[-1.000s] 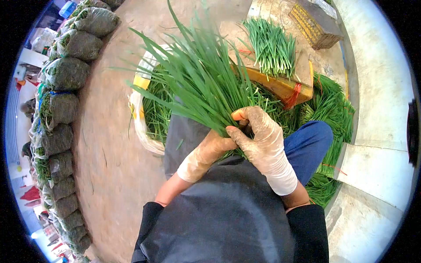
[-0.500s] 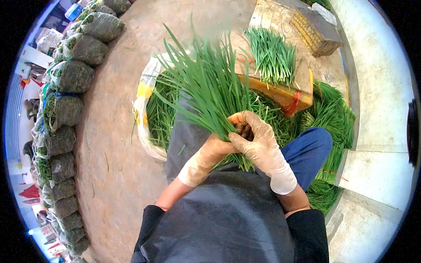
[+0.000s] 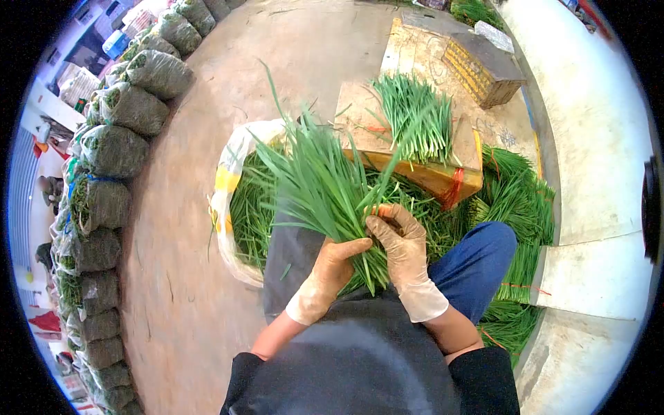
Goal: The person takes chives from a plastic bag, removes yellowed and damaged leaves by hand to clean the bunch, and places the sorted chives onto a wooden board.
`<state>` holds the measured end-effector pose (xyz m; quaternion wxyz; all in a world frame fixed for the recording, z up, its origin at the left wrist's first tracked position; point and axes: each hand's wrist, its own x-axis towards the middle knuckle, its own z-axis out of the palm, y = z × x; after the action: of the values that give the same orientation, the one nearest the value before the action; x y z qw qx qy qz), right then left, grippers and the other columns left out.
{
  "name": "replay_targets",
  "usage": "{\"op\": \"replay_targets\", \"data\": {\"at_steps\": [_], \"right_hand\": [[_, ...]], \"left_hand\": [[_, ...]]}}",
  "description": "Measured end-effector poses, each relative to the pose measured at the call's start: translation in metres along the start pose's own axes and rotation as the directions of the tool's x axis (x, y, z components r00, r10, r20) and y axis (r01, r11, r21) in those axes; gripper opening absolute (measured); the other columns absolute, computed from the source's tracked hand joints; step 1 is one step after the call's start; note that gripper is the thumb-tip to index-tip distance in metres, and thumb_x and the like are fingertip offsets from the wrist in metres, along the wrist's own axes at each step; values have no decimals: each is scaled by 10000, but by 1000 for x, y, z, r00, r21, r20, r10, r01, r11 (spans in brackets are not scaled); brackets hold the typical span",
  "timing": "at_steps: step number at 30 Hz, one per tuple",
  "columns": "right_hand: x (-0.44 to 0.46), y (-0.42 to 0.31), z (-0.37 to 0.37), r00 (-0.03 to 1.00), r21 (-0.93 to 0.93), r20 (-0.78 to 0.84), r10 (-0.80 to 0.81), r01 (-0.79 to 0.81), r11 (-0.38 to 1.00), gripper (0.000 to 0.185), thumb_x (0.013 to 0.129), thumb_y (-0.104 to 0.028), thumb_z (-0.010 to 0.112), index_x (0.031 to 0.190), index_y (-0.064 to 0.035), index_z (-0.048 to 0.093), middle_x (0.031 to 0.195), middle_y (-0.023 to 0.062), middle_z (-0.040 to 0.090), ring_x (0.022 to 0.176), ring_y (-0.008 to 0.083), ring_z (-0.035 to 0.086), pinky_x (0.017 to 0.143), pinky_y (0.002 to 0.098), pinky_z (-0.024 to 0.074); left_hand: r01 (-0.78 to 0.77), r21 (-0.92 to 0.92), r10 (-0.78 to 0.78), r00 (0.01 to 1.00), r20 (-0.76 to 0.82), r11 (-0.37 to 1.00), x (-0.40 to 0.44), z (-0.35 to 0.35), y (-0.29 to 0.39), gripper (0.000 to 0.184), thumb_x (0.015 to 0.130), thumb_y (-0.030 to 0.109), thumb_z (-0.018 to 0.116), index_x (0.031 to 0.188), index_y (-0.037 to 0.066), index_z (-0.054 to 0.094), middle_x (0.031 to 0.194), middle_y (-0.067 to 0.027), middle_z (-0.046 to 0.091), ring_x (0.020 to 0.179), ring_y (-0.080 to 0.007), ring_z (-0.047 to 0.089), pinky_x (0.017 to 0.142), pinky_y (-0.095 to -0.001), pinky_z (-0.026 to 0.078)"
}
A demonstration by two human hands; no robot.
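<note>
My left hand (image 3: 330,271), in a stained pale glove, is wrapped round a loose bunch of garlic chives (image 3: 318,181) above my lap. The leaves fan up and to the left, and the cut ends stick out below the thumb. At the right side of the bunch is my gloved right hand (image 3: 400,242), thumb and fingers pinched on chive leaves. A few of those leaves slant up to the right, apart from the rest. The dark apron (image 3: 346,353) lies under both wrists.
A white sack (image 3: 227,200) of loose chives stands at left. Ahead, a sorted pile of chives (image 3: 415,117) lies on a wooden board (image 3: 356,111) near a yellow-sided block (image 3: 484,69). Tied chive bundles (image 3: 515,207) line the right wall. Full bags (image 3: 114,152) stand in a row far left.
My view has tilted up slightly. The bunch has lowered and leans more to the left. My right fingers have shifted from above the left hand to the bunch's right side, pinching some leaves apart.
</note>
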<state>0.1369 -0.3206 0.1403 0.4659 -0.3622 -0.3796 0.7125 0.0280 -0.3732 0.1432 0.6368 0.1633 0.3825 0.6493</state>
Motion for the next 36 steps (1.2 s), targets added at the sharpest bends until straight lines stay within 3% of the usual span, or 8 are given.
{"op": "replay_targets", "data": {"at_steps": [9,12,21,25,27,29,32,36], "right_hand": [[5,-2,-1,997,-42,-5,-77,77,996,112,870,-152,652,950,-84,615,846,5,660,699,62,564,656,190,436],[8,-8,-2,995,36,45,90,-92,995,162,873,-239,646,954,-106,599,839,26,664,606,35,511,542,173,386],[14,-9,-6,978,70,138,157,-168,983,135,868,-192,650,929,-100,571,795,36,636,617,88,550,552,212,434],[16,-2,-10,965,268,215,147,-203,942,100,886,-169,619,938,-99,570,790,45,609,631,125,579,542,213,441],[15,-1,-12,971,372,200,132,-199,907,115,881,-162,625,958,-93,575,796,45,603,624,127,581,548,218,462],[15,1,-17,980,428,169,101,-165,888,124,874,-132,633,983,-94,589,822,42,606,624,97,575,516,210,477],[18,-16,-24,997,347,-58,41,-18,938,157,865,-129,645,1010,-91,600,876,44,620,649,60,573,511,165,480],[32,-28,-63,976,369,212,-52,-31,929,185,861,-140,653,1017,-53,601,856,25,598,685,56,556,520,144,455]], "left_hand": [[43,-84,-54,989,-138,996,3,0,-2,454,736,8,612,1186,-5,551,1071,-91,625,929,-203,609,821,-333,501],[56,-101,-65,993,-93,993,4,2,6,425,758,57,607,1173,-22,559,1031,-101,636,865,-194,623,764,-333,524],[85,-273,-81,996,27,958,9,-10,-1,470,768,75,599,1214,-10,479,1018,-89,617,832,-216,610,747,-332,522],[38,-296,-38,999,6,954,8,0,0,335,773,78,596,1089,0,517,928,-95,589,807,-215,602,733,-334,527],[36,-278,-31,999,21,960,14,-3,0,270,764,92,626,1011,17,546,915,-88,595,789,-182,603,711,-324,528],[-43,-155,22,991,-135,987,11,-7,-3,238,762,101,642,970,11,567,866,-81,612,741,-168,611,677,-304,531],[-28,9,29,968,-249,1000,8,-7,13,257,769,107,647,991,7,567,810,-81,621,685,-167,612,635,-287,531],[-236,-46,217,941,-259,971,9,-20,25,223,782,63,626,985,-11,570,805,-106,620,708,-193,622,620,-295,531]]}}
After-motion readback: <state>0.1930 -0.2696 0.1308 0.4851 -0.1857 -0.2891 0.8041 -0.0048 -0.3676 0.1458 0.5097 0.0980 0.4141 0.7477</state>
